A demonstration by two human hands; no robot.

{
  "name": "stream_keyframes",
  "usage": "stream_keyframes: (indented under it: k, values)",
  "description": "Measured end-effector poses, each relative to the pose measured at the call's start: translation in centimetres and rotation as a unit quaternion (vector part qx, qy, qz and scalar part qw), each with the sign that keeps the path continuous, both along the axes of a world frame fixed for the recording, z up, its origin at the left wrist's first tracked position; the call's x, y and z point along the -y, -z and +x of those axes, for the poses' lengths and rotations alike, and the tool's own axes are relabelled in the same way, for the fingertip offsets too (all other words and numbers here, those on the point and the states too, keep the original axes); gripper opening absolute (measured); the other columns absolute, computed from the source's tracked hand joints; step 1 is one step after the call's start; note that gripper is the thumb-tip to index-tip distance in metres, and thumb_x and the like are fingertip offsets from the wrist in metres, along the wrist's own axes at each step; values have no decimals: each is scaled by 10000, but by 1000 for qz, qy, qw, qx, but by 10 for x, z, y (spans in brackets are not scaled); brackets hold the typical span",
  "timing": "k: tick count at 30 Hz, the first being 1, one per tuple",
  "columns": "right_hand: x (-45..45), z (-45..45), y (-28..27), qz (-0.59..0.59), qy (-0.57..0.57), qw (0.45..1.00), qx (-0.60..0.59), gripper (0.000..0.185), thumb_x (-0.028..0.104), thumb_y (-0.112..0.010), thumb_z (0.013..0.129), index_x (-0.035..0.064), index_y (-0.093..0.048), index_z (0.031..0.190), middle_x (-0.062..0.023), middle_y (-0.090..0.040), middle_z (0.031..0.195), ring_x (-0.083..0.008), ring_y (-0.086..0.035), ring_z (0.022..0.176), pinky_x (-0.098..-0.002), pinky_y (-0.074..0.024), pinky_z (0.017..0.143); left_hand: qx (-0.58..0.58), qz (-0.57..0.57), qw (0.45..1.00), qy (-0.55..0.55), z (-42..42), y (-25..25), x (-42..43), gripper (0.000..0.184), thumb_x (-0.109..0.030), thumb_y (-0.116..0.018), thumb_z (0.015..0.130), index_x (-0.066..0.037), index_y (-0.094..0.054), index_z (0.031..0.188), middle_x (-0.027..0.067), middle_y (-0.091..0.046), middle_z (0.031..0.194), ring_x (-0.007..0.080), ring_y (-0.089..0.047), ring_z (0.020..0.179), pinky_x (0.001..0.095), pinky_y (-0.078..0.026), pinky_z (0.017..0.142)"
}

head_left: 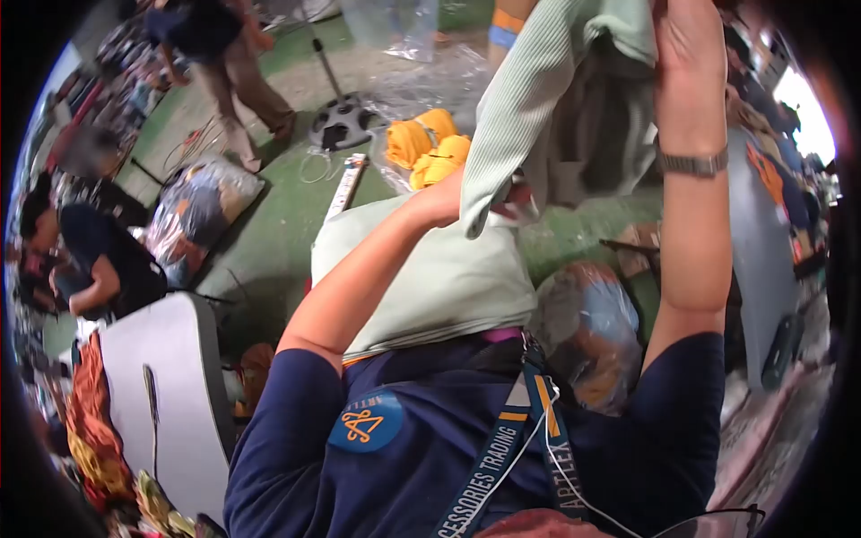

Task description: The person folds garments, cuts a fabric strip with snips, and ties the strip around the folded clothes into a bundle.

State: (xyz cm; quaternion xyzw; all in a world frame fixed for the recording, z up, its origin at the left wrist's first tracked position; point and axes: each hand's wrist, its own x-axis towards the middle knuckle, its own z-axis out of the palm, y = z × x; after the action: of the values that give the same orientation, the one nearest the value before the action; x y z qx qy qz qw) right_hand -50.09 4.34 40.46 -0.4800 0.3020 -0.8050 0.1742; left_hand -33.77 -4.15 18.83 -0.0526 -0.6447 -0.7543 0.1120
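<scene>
A pale green ribbed garment [529,99] is held up in front of me, its upper part cut off by the frame's top edge. My left hand [441,199] grips its lower left edge; the cloth hides most of the fingers. Higher up, at the top right, my right hand [686,40] is closed on the garment's other side, with a metal watch [692,163] on the wrist. Smooth pale green cloth [421,278] covers my lap, below the held garment.
Yellow cloth bundles [420,139] lie on plastic ahead, near a round stand base [343,124]. Clear bags of clothes [202,211] sit on the green floor. A white table [166,386] stands at left, a grey surface [762,251] at right. One person [108,251] sits left; another [215,54] stands.
</scene>
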Motion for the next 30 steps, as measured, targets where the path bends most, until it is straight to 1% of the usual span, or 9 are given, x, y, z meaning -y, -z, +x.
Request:
stream_keyframes:
  k: [2, 6, 8, 15, 19, 21, 23, 27, 30]
  values:
    - [10, 10, 11, -3, 4, 1000, -28, 211, 205, -464, 869, 21, -548, 812, -66, -577, 706, -164, -559, 602, -270, -469, 568, -35, 215, 976, -29, 9, -9, 19, 381, -94, -534, 813, -14, -402, 1162, 98, -494, 1113, 171, -518, 972, 278, -447, 829]
    - [38, -34, 31, 138, -81, 987, 3, 244, 211, -432, 888, -5, -518, 961, -105, -585, 909, -163, -569, 837, -282, -476, 725, -140, -283, 874, -370, 49, -24, 87, 453, -112, -551, 778, -50, -416, 1206, 70, -505, 1120, 146, -464, 1046, 286, -375, 897]
    - [57, -40, 42, 125, -82, 987, 59, 245, 207, -428, 888, -11, -517, 957, -118, -588, 898, -183, -579, 813, -304, -486, 708, -67, -59, 902, -423, 94, -58, 77, 337, -116, -531, 793, -20, -505, 1114, 64, -541, 1052, 133, -515, 947, 249, -419, 811]
    - [101, -30, 61, 133, -2, 978, 161, 218, 198, -444, 879, 6, -533, 930, -97, -599, 852, -203, -592, 723, -322, -492, 676, -77, -400, 757, -511, 142, -115, 60, 189, -47, -525, 763, 2, -539, 945, 30, -601, 799, 86, -539, 773, 218, -422, 700]
    - [122, 40, 40, 144, 65, 987, -43, 173, 170, -470, 845, 24, -555, 804, -45, -577, 706, -133, -548, 589, -248, -446, 549, -102, -366, 792, -477, 146, -106, 44, 215, -35, -525, 774, -5, -544, 985, -4, -570, 876, 51, -512, 819, 178, -403, 724]
    - [137, 57, 55, 300, -62, 919, -247, 140, 122, -469, 816, 21, -565, 828, -46, -592, 733, -134, -557, 603, -250, -437, 552, -113, -232, 843, -471, 151, -94, 42, 216, -16, -534, 736, 16, -550, 949, 13, -592, 824, 54, -528, 785, 198, -419, 700]
    - [128, 85, 68, 250, 10, 824, -508, 153, 100, -465, 824, -2, -564, 880, -64, -609, 791, -152, -583, 673, -259, -464, 611, -100, -193, 849, -481, 156, -76, 49, 201, -30, -538, 732, 26, -557, 924, 7, -590, 816, 46, -521, 748, 191, -416, 675]
    - [110, 120, 132, 182, -165, 940, -235, 160, 179, -523, 838, 31, -525, 899, -43, -561, 818, -101, -543, 686, -225, -434, 569, -18, -280, 756, -592, 160, -50, 66, 187, -27, -473, 702, 17, -572, 855, 75, -571, 670, 90, -511, 637, 242, -418, 607]
    - [61, 158, 189, 279, -358, 890, -38, 124, 171, -507, 849, 47, -511, 842, -55, -553, 775, -96, -541, 621, -242, -457, 534, -7, -363, 680, -637, 165, -45, 90, 166, -45, -463, 687, 13, -560, 808, 147, -553, 634, 189, -514, 566, 291, -415, 564]
